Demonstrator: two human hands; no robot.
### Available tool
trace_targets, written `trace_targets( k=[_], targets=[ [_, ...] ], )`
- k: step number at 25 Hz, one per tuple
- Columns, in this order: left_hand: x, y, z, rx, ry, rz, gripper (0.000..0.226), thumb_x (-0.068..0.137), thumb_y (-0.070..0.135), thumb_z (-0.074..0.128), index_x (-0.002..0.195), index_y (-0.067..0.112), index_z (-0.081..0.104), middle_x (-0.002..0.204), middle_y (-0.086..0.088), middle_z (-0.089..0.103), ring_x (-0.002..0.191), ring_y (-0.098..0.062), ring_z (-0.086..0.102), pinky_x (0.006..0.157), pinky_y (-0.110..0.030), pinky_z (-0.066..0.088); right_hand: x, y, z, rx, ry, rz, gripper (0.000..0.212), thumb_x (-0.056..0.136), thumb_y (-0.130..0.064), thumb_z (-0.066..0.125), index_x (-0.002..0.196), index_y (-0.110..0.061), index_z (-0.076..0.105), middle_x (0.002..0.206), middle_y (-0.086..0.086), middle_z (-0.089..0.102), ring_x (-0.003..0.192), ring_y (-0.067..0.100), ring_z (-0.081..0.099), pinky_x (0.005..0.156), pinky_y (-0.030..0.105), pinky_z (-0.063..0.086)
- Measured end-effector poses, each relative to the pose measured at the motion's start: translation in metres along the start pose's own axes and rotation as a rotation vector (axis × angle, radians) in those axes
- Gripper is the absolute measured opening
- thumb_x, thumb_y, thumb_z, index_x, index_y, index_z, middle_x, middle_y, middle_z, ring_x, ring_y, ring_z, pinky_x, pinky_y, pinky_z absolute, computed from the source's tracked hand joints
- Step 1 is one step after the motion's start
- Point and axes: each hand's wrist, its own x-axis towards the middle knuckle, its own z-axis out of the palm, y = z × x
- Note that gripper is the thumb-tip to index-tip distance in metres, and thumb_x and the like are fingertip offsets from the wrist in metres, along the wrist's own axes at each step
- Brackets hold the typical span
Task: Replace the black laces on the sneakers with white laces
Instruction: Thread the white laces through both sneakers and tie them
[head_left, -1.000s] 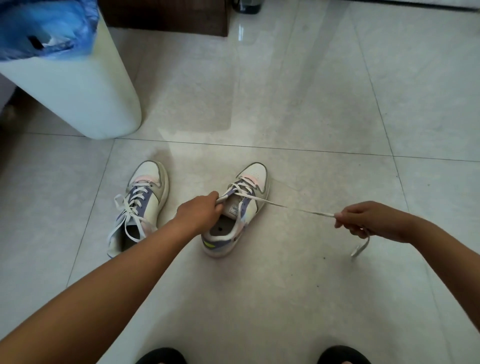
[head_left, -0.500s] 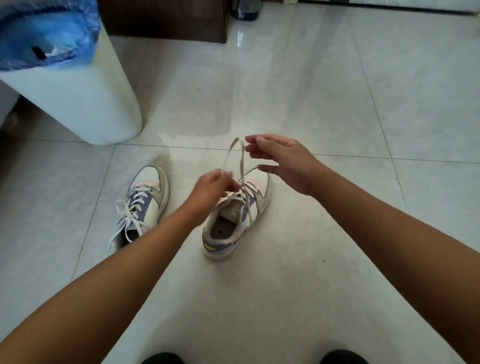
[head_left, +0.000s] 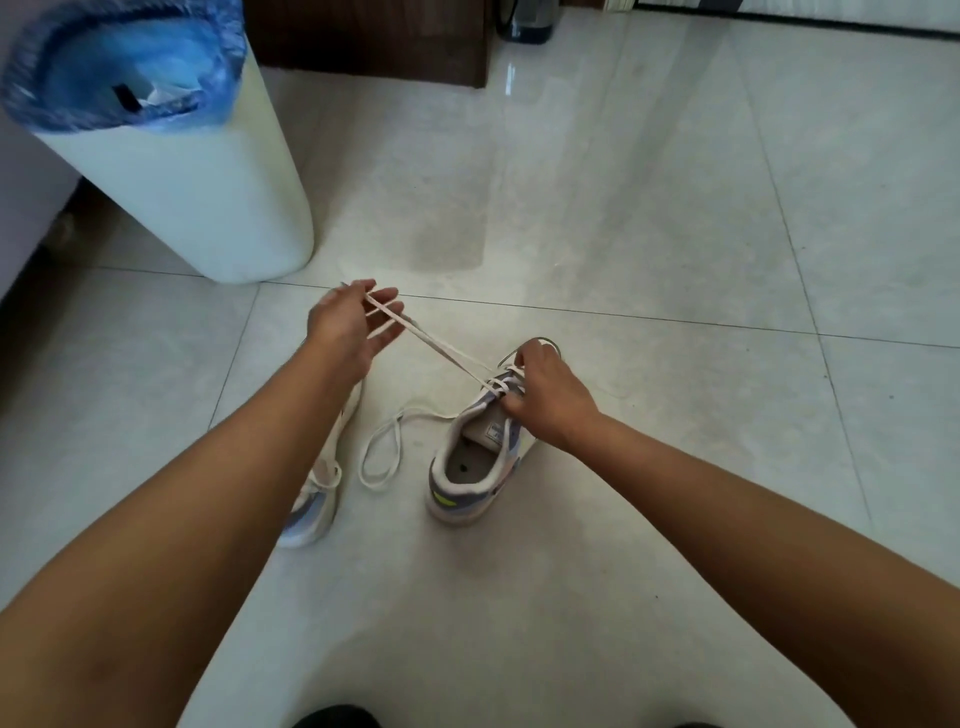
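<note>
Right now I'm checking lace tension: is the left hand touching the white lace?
Touching. The head view shows the white lace running taut from the sneaker up between the left hand fingers.

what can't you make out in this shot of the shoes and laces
- Left sneaker, head view: the left forearm covers most of it.
- Right sneaker, head view: the right hand hides its toe and upper eyelets.
- Left hand, head view: its grip on the white lace is unclear.

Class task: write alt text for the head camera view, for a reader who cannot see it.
A left hand pulls a white lace taut from a sneaker that the right hand steadies on a tiled floor; a second sneaker lies beside it.
</note>
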Motion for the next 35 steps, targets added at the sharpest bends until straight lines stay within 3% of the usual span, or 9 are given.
trace_targets(
  k=[3, 6, 9, 12, 14, 20, 27, 31, 35],
  targets=[
    [0.011, 0.005, -0.005, 0.166, 0.018, -0.002, 0.015, 0.098, 0.012, 0.043, 0.088, 0.007, 0.053, 0.086, -0.011, 0.062, 0.07, -0.019, 0.061, 0.061, -0.03, 0.053, -0.001, -0.003, 0.0, -0.103, -0.011, 0.039, 0.035, 0.088, -0.027, 0.054, 0.115, -0.007, 0.048, 0.118, 0.012, 0.048, 0.108, 0.032, 0.05, 0.077, 0.035, 0.039],
    [-0.002, -0.016, 0.001, 0.842, -0.022, -0.008, 0.018, 0.096, 0.016, 0.045, 0.093, -0.001, 0.053, 0.102, -0.023, 0.053, 0.079, -0.029, 0.059, 0.071, -0.035, 0.049, -0.002, -0.01, 0.004, -0.276, 0.056, 0.01, 0.032, 0.089, -0.028, 0.049, 0.112, -0.008, 0.058, 0.117, 0.011, 0.051, 0.108, 0.03, 0.051, 0.082, 0.035, 0.041],
    [-0.047, -0.046, 0.018, 1.282, -0.082, 0.339, 0.029, 0.094, 0.019, 0.046, 0.117, 0.003, 0.051, 0.124, -0.019, 0.049, 0.11, -0.034, 0.052, 0.089, -0.035, 0.041, -0.002, -0.014, 0.01, 0.104, 0.148, 0.178, 0.021, 0.085, -0.025, 0.051, 0.091, -0.01, 0.064, 0.106, 0.01, 0.056, 0.103, 0.03, 0.051, 0.083, 0.036, 0.043],
    [-0.096, -0.089, 0.022, 1.372, -0.322, 0.544, 0.023, 0.095, 0.021, 0.043, 0.108, 0.007, 0.055, 0.112, -0.015, 0.057, 0.102, -0.032, 0.054, 0.075, -0.033, 0.038, 0.002, -0.019, -0.003, 0.634, 0.048, 0.396, 0.025, 0.084, -0.022, 0.049, 0.068, -0.009, 0.063, 0.077, 0.006, 0.058, 0.089, 0.028, 0.054, 0.078, 0.034, 0.04],
    [-0.108, -0.108, 0.019, 1.387, -0.355, 0.467, 0.025, 0.094, 0.02, 0.043, 0.11, 0.005, 0.057, 0.111, -0.016, 0.062, 0.1, -0.033, 0.056, 0.072, -0.032, 0.037, -0.003, -0.018, -0.02, 0.95, -0.037, 0.448, 0.025, 0.085, -0.019, 0.047, 0.062, -0.015, 0.058, 0.07, 0.0, 0.055, 0.073, 0.018, 0.049, 0.071, 0.032, 0.036],
    [-0.099, -0.088, 0.024, 1.648, -0.295, 0.39, 0.044, 0.101, 0.032, 0.03, 0.126, 0.006, 0.054, 0.127, -0.017, 0.057, 0.113, -0.032, 0.055, 0.09, -0.034, 0.042, -0.038, 0.025, -0.072, 1.534, -0.072, 0.261, 0.037, 0.094, -0.028, 0.045, 0.059, -0.016, 0.045, 0.066, 0.003, 0.056, 0.066, 0.015, 0.054, 0.08, 0.033, 0.042],
    [-0.059, -0.078, 0.014, 2.035, -0.299, 0.467, 0.042, 0.097, 0.044, 0.034, 0.131, 0.026, 0.05, 0.116, -0.007, 0.06, 0.103, -0.027, 0.059, 0.073, -0.028, 0.042, -0.047, 0.085, -0.099, 1.801, 0.195, 0.348, 0.023, 0.098, -0.021, 0.043, 0.081, -0.013, 0.057, 0.059, -0.002, 0.052, 0.051, 0.009, 0.049, 0.065, 0.025, 0.053],
    [-0.041, -0.075, 0.023, 1.887, -0.213, 0.214, 0.032, 0.094, 0.038, 0.048, 0.108, 0.012, 0.061, 0.114, -0.009, 0.063, 0.102, -0.026, 0.06, 0.076, -0.027, 0.042, -0.043, 0.123, -0.107, 1.809, 0.408, 0.461, 0.019, 0.099, -0.014, 0.042, 0.089, -0.009, 0.058, 0.062, -0.001, 0.053, 0.047, 0.008, 0.051, 0.063, 0.025, 0.052],
    [-0.031, -0.075, 0.022, 1.694, -0.254, 0.159, 0.037, 0.093, 0.038, 0.052, 0.11, 0.008, 0.065, 0.114, -0.014, 0.065, 0.098, -0.027, 0.06, 0.075, -0.026, 0.042, -0.038, 0.161, -0.129, 1.851, 0.607, 0.537, 0.021, 0.099, -0.011, 0.042, 0.086, -0.008, 0.057, 0.069, 0.002, 0.05, 0.046, 0.009, 0.049, 0.057, 0.025, 0.049]
  ],
)
